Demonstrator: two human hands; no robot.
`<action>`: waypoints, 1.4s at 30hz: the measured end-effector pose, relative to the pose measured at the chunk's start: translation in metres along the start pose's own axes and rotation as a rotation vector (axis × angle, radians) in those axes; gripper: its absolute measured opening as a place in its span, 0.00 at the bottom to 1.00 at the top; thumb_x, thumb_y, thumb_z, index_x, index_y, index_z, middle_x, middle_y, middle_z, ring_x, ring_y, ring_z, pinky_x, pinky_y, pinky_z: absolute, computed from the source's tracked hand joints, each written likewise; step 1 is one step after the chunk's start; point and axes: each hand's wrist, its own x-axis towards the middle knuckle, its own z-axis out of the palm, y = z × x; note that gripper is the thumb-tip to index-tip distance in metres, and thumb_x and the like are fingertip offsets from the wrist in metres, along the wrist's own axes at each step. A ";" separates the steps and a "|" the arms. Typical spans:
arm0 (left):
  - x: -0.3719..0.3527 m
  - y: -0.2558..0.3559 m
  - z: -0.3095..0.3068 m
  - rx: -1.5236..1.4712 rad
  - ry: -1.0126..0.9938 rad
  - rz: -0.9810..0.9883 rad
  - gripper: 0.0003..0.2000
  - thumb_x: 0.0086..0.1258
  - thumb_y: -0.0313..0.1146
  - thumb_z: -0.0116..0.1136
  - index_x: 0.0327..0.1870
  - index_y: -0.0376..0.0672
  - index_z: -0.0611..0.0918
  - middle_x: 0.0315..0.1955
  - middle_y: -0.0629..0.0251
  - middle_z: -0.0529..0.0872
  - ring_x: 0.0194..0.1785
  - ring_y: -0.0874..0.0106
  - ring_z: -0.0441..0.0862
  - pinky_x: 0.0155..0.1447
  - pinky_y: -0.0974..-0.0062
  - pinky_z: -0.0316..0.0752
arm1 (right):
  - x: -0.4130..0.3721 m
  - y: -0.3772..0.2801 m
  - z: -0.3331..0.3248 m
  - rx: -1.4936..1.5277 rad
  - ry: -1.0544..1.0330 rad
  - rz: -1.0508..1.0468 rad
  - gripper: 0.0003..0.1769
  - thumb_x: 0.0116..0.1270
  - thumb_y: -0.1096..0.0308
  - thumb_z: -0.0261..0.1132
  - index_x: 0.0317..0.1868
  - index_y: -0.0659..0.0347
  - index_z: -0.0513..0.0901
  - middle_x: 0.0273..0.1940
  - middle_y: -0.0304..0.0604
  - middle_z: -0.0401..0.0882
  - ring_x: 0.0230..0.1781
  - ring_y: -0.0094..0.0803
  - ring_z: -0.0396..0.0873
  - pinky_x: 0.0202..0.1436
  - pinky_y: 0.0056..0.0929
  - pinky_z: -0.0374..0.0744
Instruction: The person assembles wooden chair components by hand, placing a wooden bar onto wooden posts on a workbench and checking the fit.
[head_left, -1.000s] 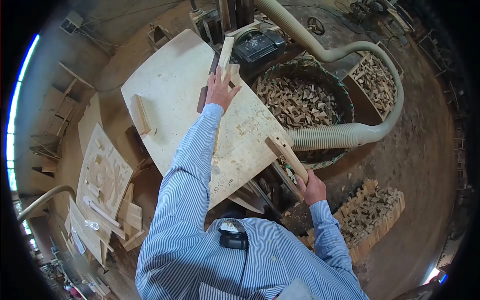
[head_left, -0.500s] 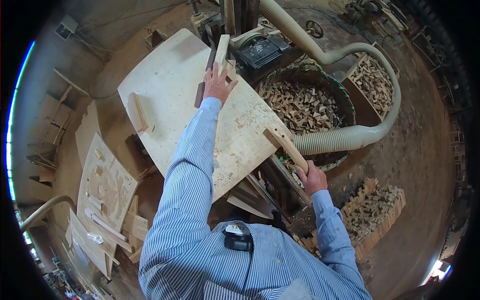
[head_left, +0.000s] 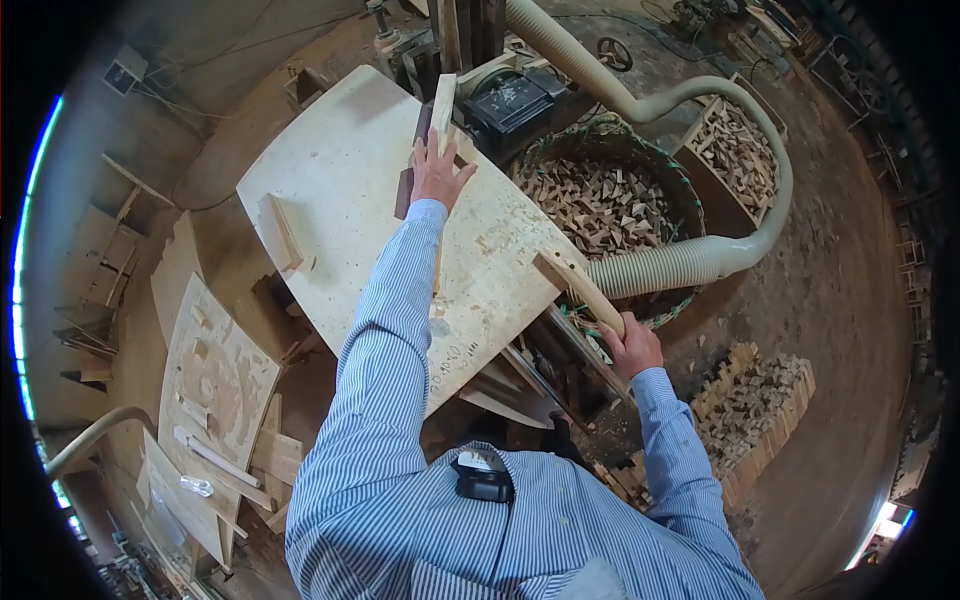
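Note:
My left hand (head_left: pixel 437 177) rests with fingers spread over a pale wooden strip (head_left: pixel 444 98), close to a dark reddish-brown fence (head_left: pixel 404 193) on the wooden work table (head_left: pixel 345 150). The strip runs from under the fingers toward the machine's black housing (head_left: pixel 508 102). At the table's right corner, my right hand (head_left: pixel 635 350) is wrapped round the end of a wooden handle (head_left: pixel 583 290). A wedge-shaped wooden piece (head_left: pixel 281 232) lies on the table's left side. What is under my left palm is hidden.
A ribbed hose (head_left: pixel 655 270) curves around a basket (head_left: pixel 690 190) of wood offcuts. Beyond it stands a box of more pieces (head_left: pixel 735 150). Stacked blocks (head_left: pixel 755 420) sit on the floor at right. Boards (head_left: pixel 215 370) with scraps are at left.
The whole view has shifted and turned slightly. Both hands keep nearly the same places, the left on the wooden strip and the right on the handle.

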 end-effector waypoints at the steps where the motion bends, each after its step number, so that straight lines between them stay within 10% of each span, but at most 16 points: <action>1: -0.006 0.005 0.000 -0.008 0.011 0.006 0.32 0.79 0.58 0.64 0.76 0.46 0.80 0.85 0.42 0.57 0.86 0.35 0.54 0.88 0.46 0.58 | -0.006 0.005 0.001 0.004 0.002 0.006 0.27 0.80 0.39 0.64 0.50 0.58 0.79 0.39 0.58 0.89 0.41 0.60 0.88 0.46 0.57 0.83; 23: -0.039 0.132 0.004 0.191 -0.037 0.110 0.39 0.75 0.72 0.57 0.77 0.52 0.80 0.85 0.52 0.60 0.88 0.43 0.50 0.83 0.22 0.45 | -0.120 0.121 -0.014 0.074 0.024 -0.022 0.26 0.77 0.41 0.66 0.50 0.58 0.79 0.43 0.56 0.90 0.43 0.57 0.89 0.48 0.52 0.86; 31: -0.111 0.150 -0.020 -0.217 0.145 0.184 0.32 0.81 0.58 0.60 0.77 0.44 0.79 0.84 0.41 0.62 0.87 0.42 0.55 0.86 0.37 0.50 | -0.144 0.145 -0.019 0.088 0.017 -0.022 0.27 0.77 0.40 0.66 0.53 0.58 0.81 0.44 0.54 0.91 0.44 0.55 0.90 0.50 0.51 0.87; 42: -0.323 0.021 -0.133 0.302 0.302 -0.384 0.30 0.79 0.49 0.65 0.76 0.40 0.78 0.80 0.40 0.68 0.86 0.43 0.60 0.88 0.43 0.54 | -0.157 0.174 -0.010 0.150 0.046 -0.100 0.21 0.78 0.49 0.68 0.53 0.60 0.82 0.42 0.63 0.88 0.45 0.67 0.86 0.46 0.59 0.81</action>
